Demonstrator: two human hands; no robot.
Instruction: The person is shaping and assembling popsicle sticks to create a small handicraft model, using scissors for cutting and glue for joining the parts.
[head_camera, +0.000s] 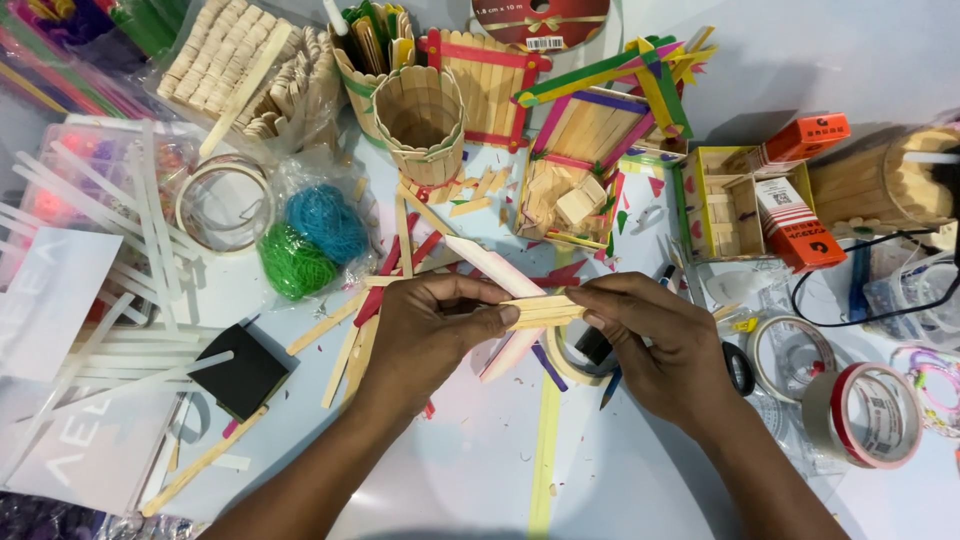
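Note:
Both hands meet over the middle of a white table. My left hand (430, 325) and my right hand (655, 340) pinch the two ends of a small stack of plain wooden craft sticks (545, 310), held level between them. Under the hands lies a loose pile of wooden, red and pink sticks (420, 255). A long pale stick (543, 440) lies on the table just below the hands. A roll of clear tape (565, 352) is partly hidden behind my right hand.
A round stick-built cup (420, 120), a coloured stick frame (585, 135) and a yellow stick box (725, 200) stand at the back. Bags of green and blue bands (310, 240), white strips (120, 240), a black square (240, 372) and tape rolls (865, 415) surround the hands.

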